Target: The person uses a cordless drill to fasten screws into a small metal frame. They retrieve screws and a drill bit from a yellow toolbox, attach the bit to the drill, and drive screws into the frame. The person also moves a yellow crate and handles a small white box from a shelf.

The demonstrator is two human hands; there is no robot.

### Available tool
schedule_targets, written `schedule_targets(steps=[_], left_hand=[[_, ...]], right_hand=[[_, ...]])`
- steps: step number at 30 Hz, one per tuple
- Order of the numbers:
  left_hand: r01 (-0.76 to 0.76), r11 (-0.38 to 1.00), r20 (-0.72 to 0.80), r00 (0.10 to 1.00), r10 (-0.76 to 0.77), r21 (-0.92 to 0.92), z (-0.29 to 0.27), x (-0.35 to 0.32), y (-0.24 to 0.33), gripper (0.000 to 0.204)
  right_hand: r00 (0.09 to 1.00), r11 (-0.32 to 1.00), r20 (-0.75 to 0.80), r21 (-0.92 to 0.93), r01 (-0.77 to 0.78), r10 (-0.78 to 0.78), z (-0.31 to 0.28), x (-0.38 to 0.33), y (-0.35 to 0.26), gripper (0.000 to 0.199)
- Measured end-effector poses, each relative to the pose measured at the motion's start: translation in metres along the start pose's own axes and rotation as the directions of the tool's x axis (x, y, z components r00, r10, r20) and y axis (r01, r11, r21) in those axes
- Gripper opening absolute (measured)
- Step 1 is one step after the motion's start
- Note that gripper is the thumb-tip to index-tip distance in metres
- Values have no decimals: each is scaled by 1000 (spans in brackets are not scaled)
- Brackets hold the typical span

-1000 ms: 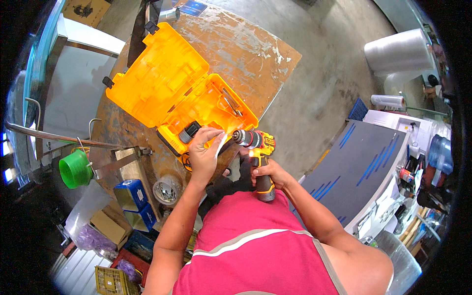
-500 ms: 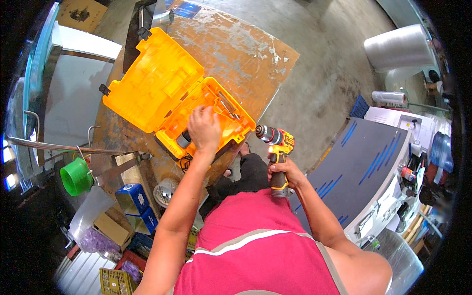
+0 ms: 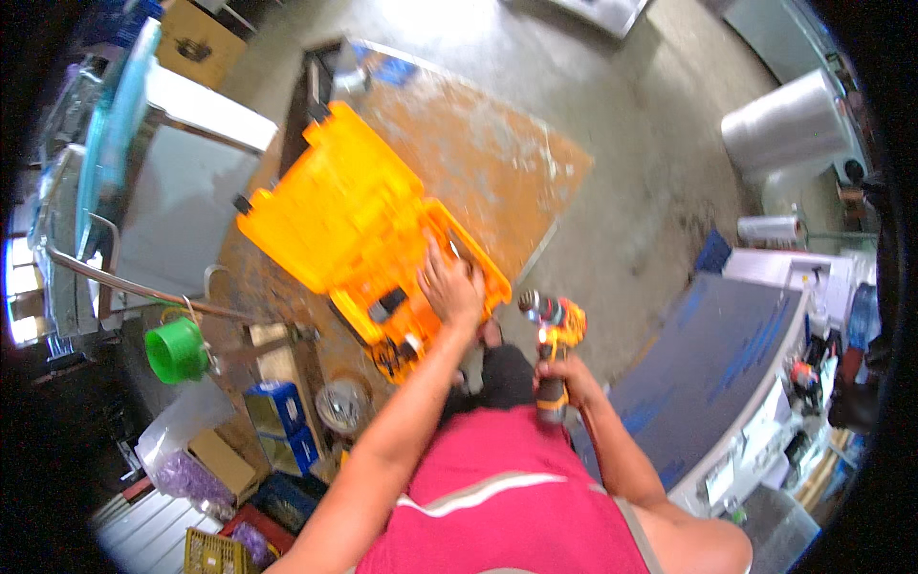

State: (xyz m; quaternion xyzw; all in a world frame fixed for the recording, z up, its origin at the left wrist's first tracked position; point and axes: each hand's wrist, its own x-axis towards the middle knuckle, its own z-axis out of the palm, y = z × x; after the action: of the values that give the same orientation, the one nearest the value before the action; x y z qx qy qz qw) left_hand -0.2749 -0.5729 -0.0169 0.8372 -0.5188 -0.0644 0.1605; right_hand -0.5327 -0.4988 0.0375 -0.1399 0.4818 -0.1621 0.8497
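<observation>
An orange plastic tool case [image 3: 335, 201] lies open on the worn wooden table, its lid tipped back to the far left. My left hand [image 3: 453, 287] is in the case's right part, fingers apart and pointing down beside some small dark metal pieces [image 3: 461, 247]. Nothing shows in its grasp, though the fingertips are partly blurred. A black battery-like block [image 3: 387, 305] sits in the case left of this hand, with a black cord [image 3: 390, 360] at the near corner. My right hand [image 3: 568, 379] is closed round the grip of a yellow-and-black cordless drill [image 3: 564, 323], its lamp lit and chuck pointing left.
The table [image 3: 478, 143] runs beyond the case to a bare corner. At the right stands a dark-topped bench [image 3: 703, 354] with blue stripes. A green cup [image 3: 176, 350] hangs from a metal rail on the left, above blue boxes [image 3: 282, 421]. A large plastic-film roll [image 3: 786, 124] stands far right.
My left hand has moved from above the black block to the case's right side, near the metal pieces. The drill stays in my right hand. The whole view has shifted and blurred.
</observation>
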Motion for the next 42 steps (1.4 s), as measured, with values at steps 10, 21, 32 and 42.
schedule_targets(steps=[10,21,32,42], left_hand=[[396,908,240,903,-357,-136,8,2,17,30],[327,945,232,921,-313,-23,6,-2,19,49],[219,967,-52,972,-227,-131,-33,14,-1,23],[358,895,84,934,-348,-266,-52,11,-3,29]], right_hand=[[999,993,28,118,30,-34,-5,5,1,31],[996,995,7,33,93,-93,2,1,-5,21],[994,992,-30,72,107,-105,-1,-14,-2,20],[995,994,-32,67,91,-89,1,-8,-5,20]])
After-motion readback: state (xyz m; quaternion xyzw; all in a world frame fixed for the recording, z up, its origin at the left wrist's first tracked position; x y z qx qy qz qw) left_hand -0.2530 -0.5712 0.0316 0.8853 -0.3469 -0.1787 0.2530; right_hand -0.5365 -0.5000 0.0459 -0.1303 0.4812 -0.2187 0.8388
